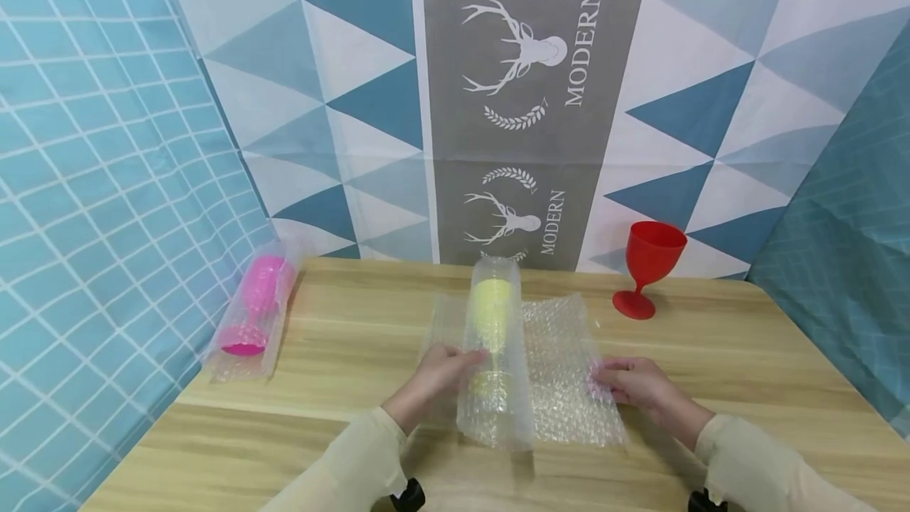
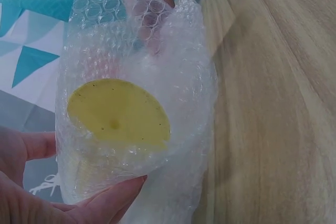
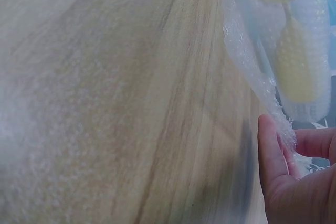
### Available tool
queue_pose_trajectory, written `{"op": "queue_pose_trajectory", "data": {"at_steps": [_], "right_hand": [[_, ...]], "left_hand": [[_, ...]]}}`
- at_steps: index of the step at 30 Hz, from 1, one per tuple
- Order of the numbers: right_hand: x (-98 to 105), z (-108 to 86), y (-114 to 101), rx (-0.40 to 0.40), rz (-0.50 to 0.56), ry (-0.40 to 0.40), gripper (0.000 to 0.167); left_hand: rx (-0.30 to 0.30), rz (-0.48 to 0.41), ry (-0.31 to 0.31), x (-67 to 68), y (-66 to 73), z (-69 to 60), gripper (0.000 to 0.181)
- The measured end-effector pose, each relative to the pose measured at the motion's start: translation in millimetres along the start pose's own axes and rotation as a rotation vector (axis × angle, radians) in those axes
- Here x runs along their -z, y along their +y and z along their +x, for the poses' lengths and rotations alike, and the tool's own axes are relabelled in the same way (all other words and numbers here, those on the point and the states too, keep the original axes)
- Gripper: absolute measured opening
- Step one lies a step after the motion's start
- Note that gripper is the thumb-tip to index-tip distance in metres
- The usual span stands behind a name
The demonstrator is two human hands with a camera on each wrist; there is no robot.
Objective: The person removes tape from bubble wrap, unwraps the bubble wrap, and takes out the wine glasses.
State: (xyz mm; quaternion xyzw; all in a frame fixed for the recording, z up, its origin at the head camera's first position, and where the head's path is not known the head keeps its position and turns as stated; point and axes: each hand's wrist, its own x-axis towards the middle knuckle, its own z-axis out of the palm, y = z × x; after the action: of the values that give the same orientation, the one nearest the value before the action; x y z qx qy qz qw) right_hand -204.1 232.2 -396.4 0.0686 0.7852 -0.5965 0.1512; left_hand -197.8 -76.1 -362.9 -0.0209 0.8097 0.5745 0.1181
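A yellow goblet [image 1: 492, 314] lies inside a roll of bubble wrap [image 1: 512, 409], its round base [image 2: 118, 113] facing the left wrist camera. The left hand [image 1: 446, 374] grips the roll from its left side, thumb on top. To the right, a loose flap of the wrap [image 1: 565, 370] spreads out, and the right hand [image 1: 643, 387] pinches its outer edge between thumb and fingers. In the right wrist view the right hand [image 3: 294, 171] holds that edge, with the wrapped goblet [image 3: 296, 66] beyond it.
A pink goblet [image 1: 260, 291] wrapped in bubble wrap lies at the table's left edge. An unwrapped red goblet [image 1: 652, 253] stands upright at the back right of the wooden table [image 1: 341, 322]. Patterned cloth [image 1: 370, 101] hangs behind the table.
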Motion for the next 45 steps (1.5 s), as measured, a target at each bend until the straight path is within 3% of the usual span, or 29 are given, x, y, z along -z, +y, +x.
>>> {"op": "queue_pose_trajectory", "data": {"at_steps": [6,12,16,20,22,26,29,32,38,45], "right_hand": [[0.2,1.6,6.4,0.012,0.018,-0.051,0.052],[-2.4,-2.8,2.0,0.054,0.002,-0.018,0.048],[1.8,-7.0,-10.5,0.066,-0.116,0.063,0.057],[5.5,-11.1,-35.3,0.092,-0.302,0.212,0.070],[4.4,-12.4,-49.1,0.138,-0.374,0.276,0.073],[-5.4,-11.1,-70.0,0.317,-0.458,0.342,0.063],[-16.6,-6.2,-80.4,0.429,-0.517,0.340,0.050],[-29.7,2.8,-90.2,0.476,-0.548,0.299,0.039],[-51.0,23.0,-107.2,0.515,-0.598,0.199,0.027],[-65.2,39.8,-118.4,0.503,-0.659,0.155,0.022]], "left_hand": [[0.002,0.006,-0.024,-0.9,-6.7,0.1,0.046],[-0.009,-0.015,-0.061,1.0,-5.7,-1.9,0.049],[0.000,-0.024,-0.071,0.3,-4.6,-0.9,0.050],[0.002,-0.013,-0.063,-0.8,-2.3,1.1,0.052],[-0.001,-0.003,-0.060,-0.5,0.0,1.0,0.052],[0.007,0.016,-0.061,0.8,2.6,-0.3,0.052],[0.016,0.032,-0.055,0.7,0.8,-2.0,0.050],[0.018,0.040,-0.047,-0.7,-2.1,-2.8,0.048],[0.024,0.033,-0.031,-3.9,-1.2,0.0,0.041],[0.010,0.071,-0.021,-7.6,0.9,0.4,0.040]]}}
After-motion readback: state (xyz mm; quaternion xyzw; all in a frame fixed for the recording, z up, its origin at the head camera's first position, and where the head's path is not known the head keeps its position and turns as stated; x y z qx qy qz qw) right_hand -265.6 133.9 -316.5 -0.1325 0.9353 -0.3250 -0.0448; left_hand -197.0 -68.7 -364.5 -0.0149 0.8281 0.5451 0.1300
